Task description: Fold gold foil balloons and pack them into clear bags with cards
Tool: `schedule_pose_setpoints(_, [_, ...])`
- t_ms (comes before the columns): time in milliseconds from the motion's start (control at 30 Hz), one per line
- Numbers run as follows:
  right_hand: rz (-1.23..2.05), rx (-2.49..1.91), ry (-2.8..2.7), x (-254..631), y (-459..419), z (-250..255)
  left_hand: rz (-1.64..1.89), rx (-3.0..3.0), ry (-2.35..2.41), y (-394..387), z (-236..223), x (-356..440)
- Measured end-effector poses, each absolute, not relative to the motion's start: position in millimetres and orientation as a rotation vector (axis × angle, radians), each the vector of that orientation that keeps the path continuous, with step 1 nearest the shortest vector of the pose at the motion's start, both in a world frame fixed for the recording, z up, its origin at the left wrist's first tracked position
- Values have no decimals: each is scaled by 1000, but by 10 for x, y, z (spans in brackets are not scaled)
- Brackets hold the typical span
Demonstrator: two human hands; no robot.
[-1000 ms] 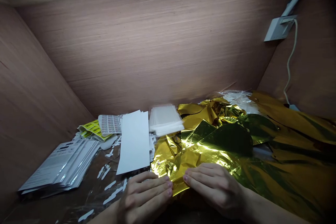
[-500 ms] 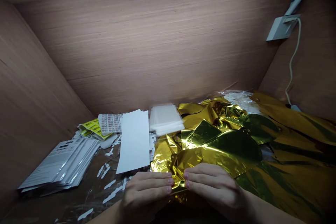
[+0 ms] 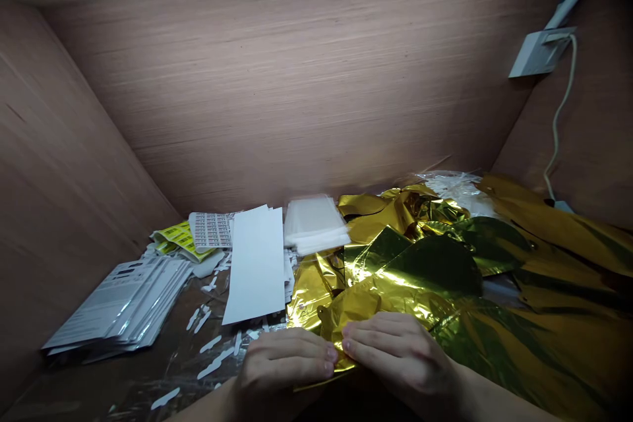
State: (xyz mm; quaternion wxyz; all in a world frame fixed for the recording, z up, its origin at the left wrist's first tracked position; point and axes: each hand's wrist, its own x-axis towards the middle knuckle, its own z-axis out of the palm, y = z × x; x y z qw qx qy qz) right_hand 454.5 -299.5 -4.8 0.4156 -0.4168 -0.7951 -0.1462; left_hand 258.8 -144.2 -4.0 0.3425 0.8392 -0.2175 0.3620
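My left hand and my right hand sit close together at the near edge of a crumpled gold metallic foil sheet. Their fingertips nearly meet and pinch a folded fold of foil between them. A thin foil edge sticks out below my left hand. More gold foil, with dark green reflections, lies heaped beyond my right hand and spreads to the right. Just past my left fingers lies a stack of white paper strips.
Beyond the hands lie transparent plastic sleeves, a printed sticker sheet, yellow labels and a stack of grey-white printed packets. White scraps lie on a transparent plastic sheet. Brown wood-grain panels wall the space.
My hands came together over the last second, gathering the foil into a pinch. The foil fold has since flattened, and a thin edge now shows below my left hand. The view shifted slightly.
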Motion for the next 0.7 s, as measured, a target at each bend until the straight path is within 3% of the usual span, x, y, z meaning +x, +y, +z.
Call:
schedule_pose_setpoints(300, [-249, -1030, -2064, 4523, -2987, -80, 781, 2188, -636, -1400, -70, 2625])
schedule_pose_setpoints(500, [-545, -1185, -2135, 4624, -2988, -32, 819, 2225, -697, -1357, -76, 2549])
schedule_pose_setpoints(700, [-767, -1573, -2037, 5291, -3108, 87, 946, 2327, -861, -1317, -67, 2525])
